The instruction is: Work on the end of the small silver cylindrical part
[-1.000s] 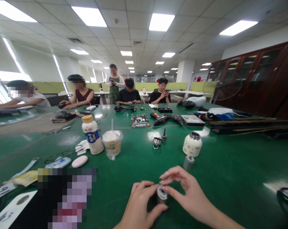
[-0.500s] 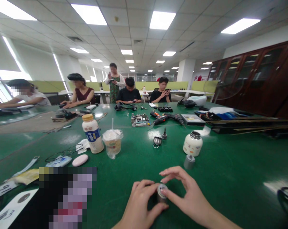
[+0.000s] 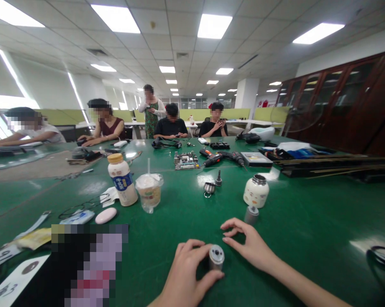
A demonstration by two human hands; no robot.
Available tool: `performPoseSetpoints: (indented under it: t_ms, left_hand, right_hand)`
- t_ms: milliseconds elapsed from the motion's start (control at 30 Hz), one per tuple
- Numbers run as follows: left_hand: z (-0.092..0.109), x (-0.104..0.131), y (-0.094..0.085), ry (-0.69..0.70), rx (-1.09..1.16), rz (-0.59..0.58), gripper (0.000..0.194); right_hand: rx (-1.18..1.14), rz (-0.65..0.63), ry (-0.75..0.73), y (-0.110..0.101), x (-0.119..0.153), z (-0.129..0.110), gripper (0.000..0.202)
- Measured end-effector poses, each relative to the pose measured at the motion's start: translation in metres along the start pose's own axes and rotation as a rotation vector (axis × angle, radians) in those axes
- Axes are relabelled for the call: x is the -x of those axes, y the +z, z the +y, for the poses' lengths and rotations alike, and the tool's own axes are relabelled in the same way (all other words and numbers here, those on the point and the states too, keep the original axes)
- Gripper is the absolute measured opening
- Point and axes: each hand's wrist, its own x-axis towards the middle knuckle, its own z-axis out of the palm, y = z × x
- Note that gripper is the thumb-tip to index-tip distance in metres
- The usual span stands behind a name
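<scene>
A small cylindrical metal motor stands upright on the green table, its pale round end with dark holes facing up. My left hand is curled about its left side, with the thumb at its base and the index finger near its top. To its upper right, my right hand is off the motor, fingers bent and apart with nothing between them. A second grey metal cylinder of similar look stands beyond my right hand, in front of a cream-coloured jar without a lid.
Ahead lie a silver cup-like part, a dark pointed fitting, a circuit board and power drills. At left stand a milk-tea bottle and a plastic cup with a straw. Several people sit or stand beyond.
My right hand has let go of the motor's top and drawn back to the right, baring the end with its holes. My left hand stays around the motor.
</scene>
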Motion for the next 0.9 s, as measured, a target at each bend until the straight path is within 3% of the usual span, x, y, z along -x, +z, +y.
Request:
performPoseSetpoints:
  t_ms: [100,200,400,533,767,900]
  left_hand:
    - [-0.002,0.001,0.001,0.001,0.009,0.004,0.034]
    - [-0.004,0.001,0.002,0.004,0.011,0.003,0.035]
    - [-0.005,0.0,0.002,0.054,0.034,0.004,0.041]
    - [-0.004,0.001,0.002,0.073,0.037,0.009,0.042]
    - [-0.001,0.001,0.001,0.046,0.042,0.011,0.031]
    - [-0.001,0.001,0.0,0.052,0.045,0.009,0.035]
  right_hand:
    - [-0.028,0.03,-0.007,0.003,0.003,-0.005,0.016]
    - [-0.134,0.075,-0.041,0.006,0.008,-0.026,0.018]
    - [-0.177,-0.023,-0.064,0.017,0.019,-0.056,0.017]
    - [-0.097,-0.035,-0.077,0.021,0.02,-0.057,0.016]
    - [-0.015,0.125,-0.123,0.013,0.018,-0.053,0.017]
    - [-0.01,0.05,-0.119,0.018,0.02,-0.054,0.026]
